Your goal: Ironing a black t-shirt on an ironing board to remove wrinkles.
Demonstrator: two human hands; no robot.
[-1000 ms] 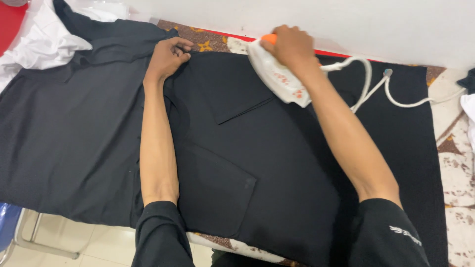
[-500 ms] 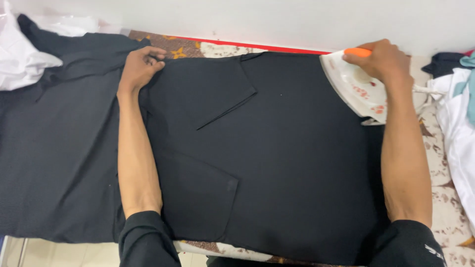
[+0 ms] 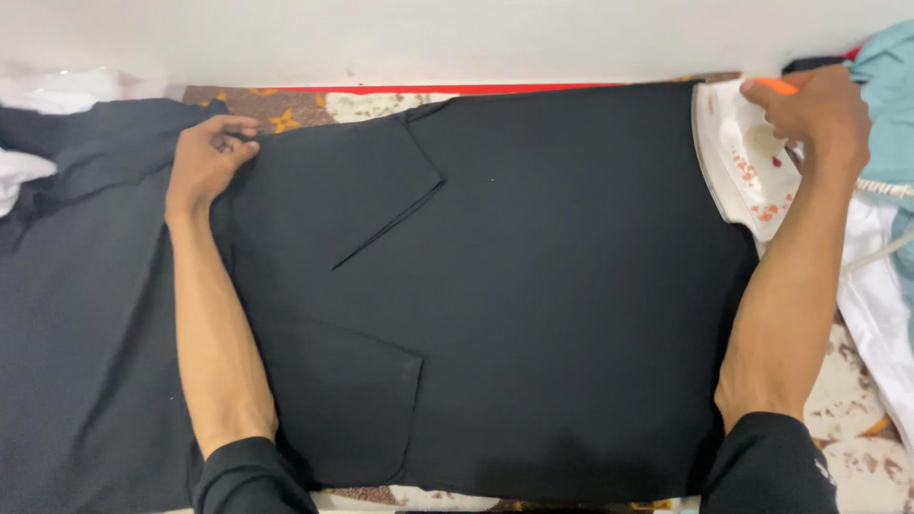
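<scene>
A black garment point(image 3: 533, 286) lies spread flat over a board point(image 3: 314, 103) with a brown and cream patterned cover, which shows along the far edge and at the near right corner. The left hand point(image 3: 205, 157) rests at the garment's far left part, fingers curled and pinching a fold of the cloth near the board's far edge, the forearm lying across the fabric. The right hand point(image 3: 814, 109) is clenched around the orange handle of a white iron point(image 3: 743, 162), which stands on the garment's right edge at the far right corner, its sole tilted toward the cloth and its point toward the near side. A white cord point(image 3: 881, 190) runs off from the iron to the right. A folded flap forms a diagonal crease near the middle of the garment, and a sleeve lies folded at the near left. White cloth point(image 3: 29, 171) sits at the far left, and white and teal cloths point(image 3: 885, 286) lie just beside the iron on the right.
</scene>
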